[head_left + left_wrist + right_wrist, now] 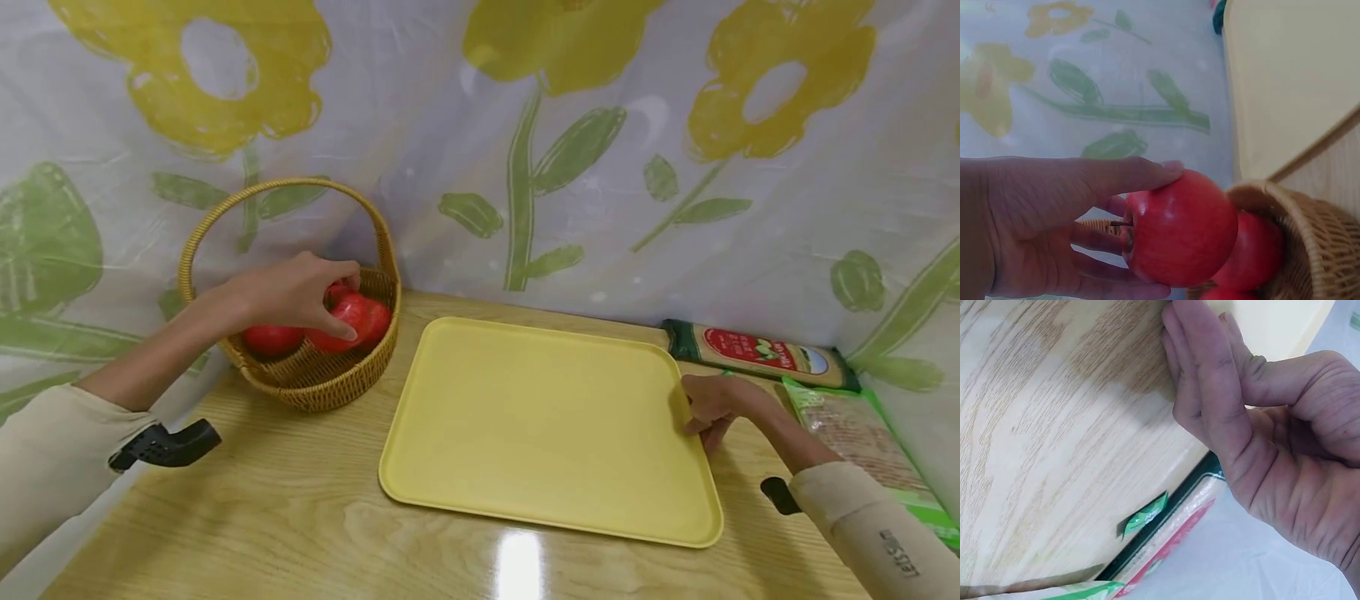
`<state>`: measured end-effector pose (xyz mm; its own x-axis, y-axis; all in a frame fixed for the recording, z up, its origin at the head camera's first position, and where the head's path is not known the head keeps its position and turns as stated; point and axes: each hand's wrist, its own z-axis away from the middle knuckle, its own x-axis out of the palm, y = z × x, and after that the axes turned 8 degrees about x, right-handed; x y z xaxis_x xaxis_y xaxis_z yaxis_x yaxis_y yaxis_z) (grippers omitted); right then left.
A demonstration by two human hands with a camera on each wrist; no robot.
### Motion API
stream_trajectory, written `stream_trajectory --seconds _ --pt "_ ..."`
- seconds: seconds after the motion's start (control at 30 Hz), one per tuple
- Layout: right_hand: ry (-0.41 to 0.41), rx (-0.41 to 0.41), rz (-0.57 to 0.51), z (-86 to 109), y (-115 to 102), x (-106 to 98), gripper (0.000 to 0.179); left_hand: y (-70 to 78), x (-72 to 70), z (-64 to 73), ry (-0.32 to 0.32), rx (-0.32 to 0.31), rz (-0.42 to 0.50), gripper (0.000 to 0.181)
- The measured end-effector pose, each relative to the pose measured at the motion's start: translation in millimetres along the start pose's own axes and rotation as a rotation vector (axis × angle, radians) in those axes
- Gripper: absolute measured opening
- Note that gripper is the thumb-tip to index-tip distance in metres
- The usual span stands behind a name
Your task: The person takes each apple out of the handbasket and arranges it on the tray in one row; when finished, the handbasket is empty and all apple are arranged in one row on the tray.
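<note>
My left hand (296, 287) is at the wicker basket (333, 393), its fingers and thumb around a shiny red apple (1182, 231). In the left wrist view the thumb lies along one side of that apple and its dark stem points toward the palm. More red apples (1257, 250) lie inside the basket, partly hidden by the held one. My right hand (708, 404) pinches the right rim of a yellow rectangular tray (547, 425), which lies on the wooden table. Some of its fingertips are hidden at the rim.
Behind the tray's right corner lies a green-ended package (761, 354) with a red label. A clear bag with green edges (862, 433) is at the far right. The basket's tall handle (292, 182) arches above it. A flower-patterned sheet (420, 167) hangs along the back.
</note>
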<state>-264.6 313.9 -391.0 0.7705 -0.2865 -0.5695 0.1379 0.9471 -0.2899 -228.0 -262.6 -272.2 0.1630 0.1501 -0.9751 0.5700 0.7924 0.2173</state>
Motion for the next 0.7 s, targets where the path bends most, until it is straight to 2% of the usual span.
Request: stream_trajectory --seconds 0.23,0.4,0.5,0.7 --pt "-0.007 0.034 -0.016 -0.3 -1 -1 0.026 18.0 -2.0 -2.6 -0.004 0.005 0.004 0.056" --pt "0.000 0.000 -0.014 1.2 1 -2 0.024 29.7 -1.3 -3.4 0.013 0.074 0.038 0.053" --pt "-0.007 -0.005 -0.018 1.4 2 -2 0.022 37.5 -0.9 -5.7 0.014 0.091 0.034 0.049" --pt "-0.020 0.006 -0.027 0.6 1 -1 0.021 52.0 3.7 -17.9 0.025 0.148 0.060 0.044"
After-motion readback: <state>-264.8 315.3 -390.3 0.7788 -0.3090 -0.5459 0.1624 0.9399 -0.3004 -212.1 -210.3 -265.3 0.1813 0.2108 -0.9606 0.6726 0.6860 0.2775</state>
